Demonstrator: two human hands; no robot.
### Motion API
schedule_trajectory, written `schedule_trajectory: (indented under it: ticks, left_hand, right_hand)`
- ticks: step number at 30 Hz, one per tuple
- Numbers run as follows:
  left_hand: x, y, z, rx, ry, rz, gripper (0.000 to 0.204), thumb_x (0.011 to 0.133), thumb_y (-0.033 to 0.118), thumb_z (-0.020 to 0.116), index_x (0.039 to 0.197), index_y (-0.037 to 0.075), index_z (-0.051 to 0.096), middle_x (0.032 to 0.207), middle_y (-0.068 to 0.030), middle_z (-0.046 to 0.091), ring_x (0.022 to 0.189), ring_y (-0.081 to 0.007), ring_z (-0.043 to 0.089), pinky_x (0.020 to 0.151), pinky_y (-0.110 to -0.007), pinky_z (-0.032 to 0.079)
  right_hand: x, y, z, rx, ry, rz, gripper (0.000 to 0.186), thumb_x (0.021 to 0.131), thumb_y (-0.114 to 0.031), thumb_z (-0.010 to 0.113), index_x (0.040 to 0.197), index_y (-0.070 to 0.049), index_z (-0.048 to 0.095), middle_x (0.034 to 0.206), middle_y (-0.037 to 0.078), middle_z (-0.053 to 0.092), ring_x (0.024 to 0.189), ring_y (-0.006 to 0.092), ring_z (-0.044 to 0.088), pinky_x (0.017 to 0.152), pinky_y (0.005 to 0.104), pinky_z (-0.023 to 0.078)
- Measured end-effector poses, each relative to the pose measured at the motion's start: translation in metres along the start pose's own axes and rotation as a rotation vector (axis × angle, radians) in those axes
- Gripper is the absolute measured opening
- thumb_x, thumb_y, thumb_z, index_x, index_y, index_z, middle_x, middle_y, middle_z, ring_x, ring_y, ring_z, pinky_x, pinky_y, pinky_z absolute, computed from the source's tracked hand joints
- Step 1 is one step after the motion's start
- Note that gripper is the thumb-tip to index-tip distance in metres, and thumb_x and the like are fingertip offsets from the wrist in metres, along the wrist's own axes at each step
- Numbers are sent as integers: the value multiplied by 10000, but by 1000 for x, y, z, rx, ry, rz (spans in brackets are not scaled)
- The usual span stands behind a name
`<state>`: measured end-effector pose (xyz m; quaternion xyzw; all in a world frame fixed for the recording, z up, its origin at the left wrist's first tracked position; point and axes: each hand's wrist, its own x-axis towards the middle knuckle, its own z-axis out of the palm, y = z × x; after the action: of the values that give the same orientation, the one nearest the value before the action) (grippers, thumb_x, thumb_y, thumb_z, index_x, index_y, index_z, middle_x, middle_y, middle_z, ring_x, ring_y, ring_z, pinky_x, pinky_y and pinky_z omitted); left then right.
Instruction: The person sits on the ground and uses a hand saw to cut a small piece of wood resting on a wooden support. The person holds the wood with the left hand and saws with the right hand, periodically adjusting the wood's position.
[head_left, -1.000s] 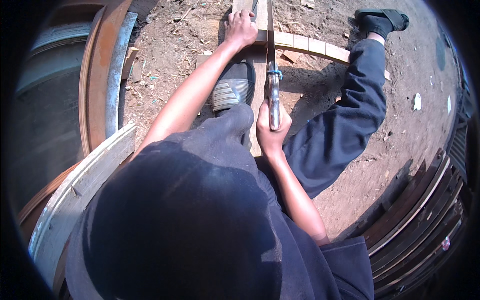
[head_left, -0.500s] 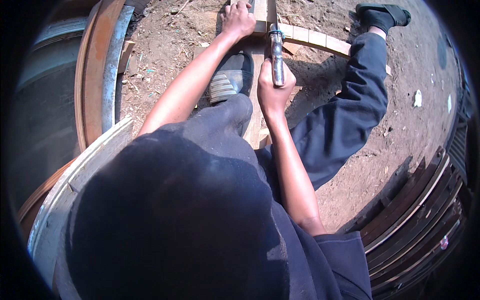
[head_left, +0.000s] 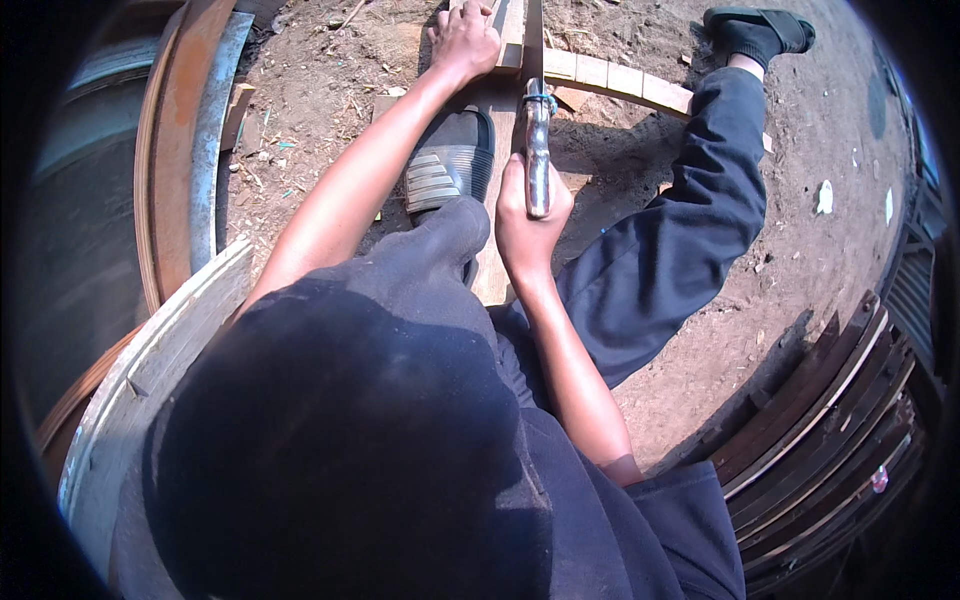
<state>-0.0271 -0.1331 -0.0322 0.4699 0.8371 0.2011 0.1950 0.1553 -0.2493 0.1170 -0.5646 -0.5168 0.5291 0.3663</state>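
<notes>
In my right hand [head_left: 533, 225] is a handsaw [head_left: 537, 150], fingers wrapped round its worn, shiny handle. Blue cord is tied where handle meets blade, and the narrow blade points away from me, along the right side of a piece of wood [head_left: 510, 50]. My left hand [head_left: 467, 42] presses on that piece from its left, fingers bent over it; part of the grip is out of sight. Beneath runs a long wooden board [head_left: 492, 278] toward me. My left foot, in a dark slide sandal [head_left: 455, 150], rests beside the saw at the board.
A slatted, curved strip of wood [head_left: 625, 80] extends right from the workpiece toward my outstretched right leg [head_left: 690, 220]. Brown and blue-grey boards [head_left: 180, 150] stand at the left. Dark curved slats [head_left: 810, 430] are stacked at the lower right. Wood chips litter the dirt ground [head_left: 310, 90].
My right hand has drawn the handsaw back toward me, showing more of its blade. My left hand stays on the wood. The whole view has shifted slightly.
</notes>
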Motion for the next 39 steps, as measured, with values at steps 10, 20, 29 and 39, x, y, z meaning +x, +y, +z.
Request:
schedule_trajectory:
  ticks: [10, 20, 29, 39]
  left_hand:
    - [-1, -12, 20, 143, 42, 103, 677, 818, 295, 496, 1364, -59, 312, 1397, -258, 356, 1277, -447, 315, 1085, -518, 219]
    - [0, 8, 7, -7, 95, 97, 607, 808, 261, 501, 1316, -49, 383, 1318, -286, 426, 1223, -459, 373, 1033, -515, 304]
    - [-3, 11, -3, 88, 61, 94, 628, 787, 242, 510, 1330, -38, 364, 1337, -249, 420, 1223, -422, 380, 1035, -493, 307]
    - [-5, 13, -4, -14, 159, 73, 414, 789, 213, 475, 1173, 59, 458, 1188, -258, 445, 1141, -403, 397, 969, -572, 295]
  right_hand:
    - [38, -1, 13, 35, 16, -65, 217, 826, -40, 544, 637, -1, 445, 527, 21, 415, 512, 64, 370, 471, 275, 319]
    - [17, 7, 3, -6, 37, -41, 139, 827, -39, 549, 702, 15, 523, 545, 48, 475, 485, 101, 418, 481, 293, 362]
    - [-46, 9, -38, -188, -24, 23, 126, 838, -29, 554, 726, 26, 569, 573, 61, 539, 546, 99, 535, 525, 282, 428]
    - [-51, -11, -43, -203, -54, 10, 87, 833, -14, 571, 773, 41, 601, 596, 70, 559, 554, 75, 525, 528, 264, 434]
